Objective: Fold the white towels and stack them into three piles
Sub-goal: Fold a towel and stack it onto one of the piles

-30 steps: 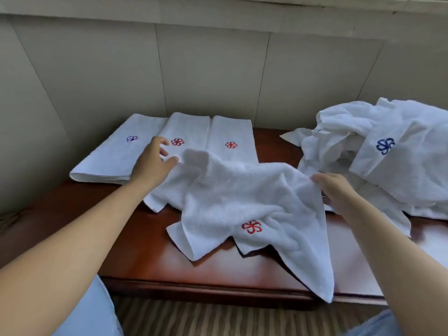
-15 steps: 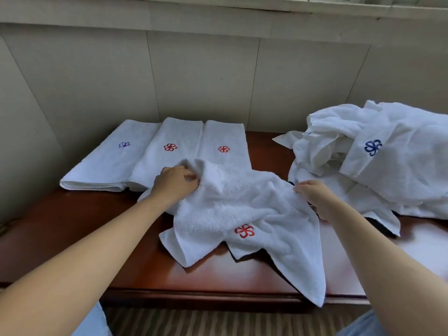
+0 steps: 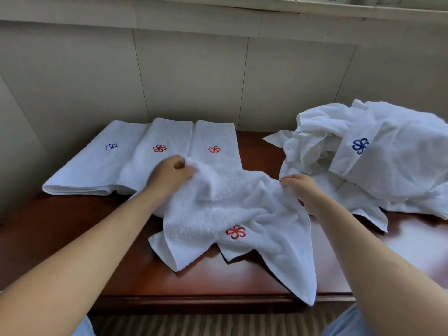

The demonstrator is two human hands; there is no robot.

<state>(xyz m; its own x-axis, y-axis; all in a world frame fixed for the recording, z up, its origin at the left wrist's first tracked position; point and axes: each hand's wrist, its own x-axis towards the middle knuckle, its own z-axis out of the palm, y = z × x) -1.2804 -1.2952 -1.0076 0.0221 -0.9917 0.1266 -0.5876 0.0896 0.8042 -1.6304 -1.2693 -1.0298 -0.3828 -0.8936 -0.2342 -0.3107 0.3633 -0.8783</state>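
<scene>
A crumpled white towel with a red flower mark (image 3: 232, 214) lies across the middle of the dark wooden table (image 3: 72, 229); one corner hangs over the front edge. My left hand (image 3: 169, 177) grips its far left edge. My right hand (image 3: 300, 190) pinches its far right edge. Behind it, three folded white towels lie side by side: one with a blue mark (image 3: 97, 161) at the left, and two with red marks (image 3: 164, 141) (image 3: 214, 141).
A heap of unfolded white towels (image 3: 378, 156), one showing a blue mark, fills the table's right side. A pale panelled wall (image 3: 194, 81) stands right behind the table. Striped floor shows below the front edge.
My left hand has closed on the towel's far left edge. My right hand moved a little inward, bunching the towel's upper edge. The folded towels and the heap have not moved.
</scene>
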